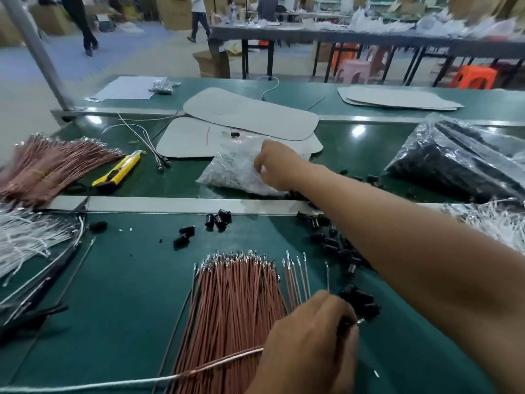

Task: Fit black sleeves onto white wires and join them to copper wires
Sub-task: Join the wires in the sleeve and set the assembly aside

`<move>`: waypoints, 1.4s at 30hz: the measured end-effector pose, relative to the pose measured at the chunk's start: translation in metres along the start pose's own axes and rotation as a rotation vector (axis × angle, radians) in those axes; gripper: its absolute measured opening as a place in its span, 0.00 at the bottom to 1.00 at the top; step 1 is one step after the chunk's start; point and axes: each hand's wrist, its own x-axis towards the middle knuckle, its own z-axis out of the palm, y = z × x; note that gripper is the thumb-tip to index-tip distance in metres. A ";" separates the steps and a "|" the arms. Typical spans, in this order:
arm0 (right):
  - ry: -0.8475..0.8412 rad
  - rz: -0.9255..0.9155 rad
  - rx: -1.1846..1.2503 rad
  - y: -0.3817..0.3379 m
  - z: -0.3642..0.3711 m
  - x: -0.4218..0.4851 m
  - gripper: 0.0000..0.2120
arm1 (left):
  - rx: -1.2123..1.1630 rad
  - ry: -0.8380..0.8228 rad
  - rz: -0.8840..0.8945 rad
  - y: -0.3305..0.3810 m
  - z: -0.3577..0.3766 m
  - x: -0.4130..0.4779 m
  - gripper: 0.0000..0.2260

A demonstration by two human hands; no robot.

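Hands split the job: one holds, one fetches.
Left hand [306, 345], lower centre, grips a white wire [142, 381] with a black sleeve [344, 323] by its tip, over the copper wires [235, 302]. Right hand [272, 166] reaches into the clear bag [233, 172] mid-frame, probably for a part; its grasp is hidden.

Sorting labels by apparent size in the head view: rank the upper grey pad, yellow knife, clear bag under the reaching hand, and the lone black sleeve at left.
1. upper grey pad
2. clear bag
3. yellow knife
4. black sleeve
The pad lies farthest away, so its lead holds.
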 end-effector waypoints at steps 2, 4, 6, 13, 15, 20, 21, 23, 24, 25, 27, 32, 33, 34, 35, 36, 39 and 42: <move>-0.019 0.024 -0.019 -0.006 0.005 0.001 0.14 | -0.008 0.014 0.004 -0.003 0.001 0.000 0.07; -0.046 0.037 -0.029 -0.010 0.008 0.000 0.15 | -0.006 0.020 0.021 -0.004 0.001 0.001 0.07; -0.069 0.044 -0.070 -0.014 0.006 0.000 0.12 | 0.000 0.023 0.042 -0.004 0.001 0.002 0.06; -0.106 0.118 -0.076 -0.023 -0.003 -0.006 0.06 | -0.031 0.013 0.011 0.001 -0.005 0.001 0.05; -0.053 0.146 -0.051 -0.021 -0.004 -0.007 0.06 | -0.048 0.019 0.004 0.001 -0.007 0.001 0.05; 0.159 0.241 0.047 -0.010 0.001 -0.020 0.10 | -0.124 0.108 -0.020 0.001 -0.013 0.004 0.05; 0.209 0.243 0.094 -0.009 -0.002 -0.025 0.10 | -0.144 0.114 -0.030 0.001 -0.014 0.004 0.05; 0.325 0.243 0.278 -0.007 -0.012 -0.039 0.12 | -0.200 0.121 -0.062 0.001 -0.015 0.004 0.06; 0.386 0.233 0.388 -0.008 -0.018 -0.049 0.12 | -0.238 0.119 -0.089 0.001 -0.016 0.004 0.06; 0.433 0.215 0.484 -0.010 -0.024 -0.063 0.12 | -0.279 0.117 -0.119 0.001 -0.017 0.004 0.05; 0.431 0.164 0.612 -0.014 -0.032 -0.100 0.13 | -0.343 0.121 -0.161 -0.001 -0.018 0.004 0.04; 0.290 0.125 0.937 -0.025 -0.013 -0.225 0.08 | -0.361 0.143 -0.172 -0.001 -0.019 0.005 0.02; 0.284 0.141 0.971 -0.027 -0.005 -0.246 0.07 | -0.345 0.145 -0.167 -0.002 -0.019 0.005 0.02; 0.277 0.157 1.010 -0.028 0.002 -0.263 0.06 | -0.338 0.145 -0.165 -0.001 -0.019 0.005 0.02; 0.275 0.167 1.034 -0.028 0.009 -0.277 0.06 | -0.339 0.139 -0.164 -0.001 -0.020 0.005 0.02; 0.284 0.172 1.041 -0.027 0.015 -0.287 0.08 | -0.342 0.127 -0.161 0.000 -0.020 0.005 0.03; 0.328 0.192 1.076 -0.024 0.025 -0.301 0.09 | -0.325 0.105 -0.158 0.003 -0.020 0.005 0.04; 0.345 0.205 1.095 -0.023 0.028 -0.305 0.08 | -0.333 0.126 -0.163 0.006 -0.019 0.004 0.04</move>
